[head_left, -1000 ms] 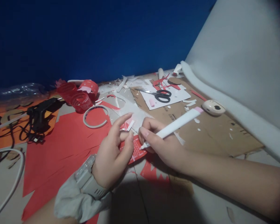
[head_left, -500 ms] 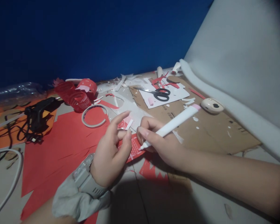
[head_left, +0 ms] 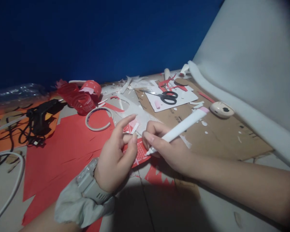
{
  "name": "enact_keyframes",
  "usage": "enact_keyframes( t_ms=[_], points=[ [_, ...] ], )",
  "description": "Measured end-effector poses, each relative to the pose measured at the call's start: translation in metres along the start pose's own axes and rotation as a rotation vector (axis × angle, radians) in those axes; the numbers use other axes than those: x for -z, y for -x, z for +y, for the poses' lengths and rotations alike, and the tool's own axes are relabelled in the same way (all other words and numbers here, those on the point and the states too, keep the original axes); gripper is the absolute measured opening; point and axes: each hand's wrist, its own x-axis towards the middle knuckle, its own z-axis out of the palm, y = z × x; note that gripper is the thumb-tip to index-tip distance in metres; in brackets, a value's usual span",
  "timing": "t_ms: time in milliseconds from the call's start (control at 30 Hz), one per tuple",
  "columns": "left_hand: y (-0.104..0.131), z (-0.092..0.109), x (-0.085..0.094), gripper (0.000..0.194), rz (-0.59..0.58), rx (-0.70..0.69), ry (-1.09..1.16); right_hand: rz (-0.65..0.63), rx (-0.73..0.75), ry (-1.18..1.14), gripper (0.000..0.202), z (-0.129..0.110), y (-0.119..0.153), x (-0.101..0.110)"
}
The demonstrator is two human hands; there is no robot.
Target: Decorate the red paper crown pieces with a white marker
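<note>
Between my hands is a curved red paper strip [head_left: 140, 151] marked with rows of small white strokes. My left hand [head_left: 118, 154] pinches its left part between thumb and bent fingers, the index finger stretched out above. A white marker with a pink end [head_left: 183, 125] is gripped in my right hand [head_left: 168, 145], slanting up to the right. Its tip touches or nearly touches the strip's right part. The right fingertips rest against the strip's edge, partly hidden. A cut red scrap [head_left: 159, 175] lies below on the tiles.
Red paper sheets [head_left: 62, 145] and a tape roll [head_left: 87, 120] lie left, near a black glue gun [head_left: 42, 117] with its cable. Curled red pieces [head_left: 85, 102] stand behind. Black-handled scissors [head_left: 169, 97] lie on white paper over cardboard [head_left: 222, 138], beside a cream oval device [head_left: 221, 110].
The whole view has shifted slightly, so things appear a little further right. Both hands keep their hold, and the marker tip stays at nearly the same place on the strip.
</note>
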Motion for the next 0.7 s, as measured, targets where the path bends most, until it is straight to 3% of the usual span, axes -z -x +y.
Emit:
enact_keyframes(
  t_ms=[167, 500, 700],
  points=[
    [0.0007, -0.0002, 0.0008, 0.039, 0.018, -0.006, -0.023, -0.040, -0.016, -0.061, 0.031, 0.0007, -0.0007, 0.0019],
    [-0.0003, -0.0012, 0.0000, 0.039, 0.011, -0.006, -0.020, -0.003, 0.014, 0.009, 0.031, -0.0011, 0.0002, -0.0006],
    [0.0008, -0.0026, 0.0011, 0.041, 0.036, -0.038, -0.040, -0.061, 0.005, -0.286, 0.029, 0.0071, -0.0003, 0.0014]
  ],
)
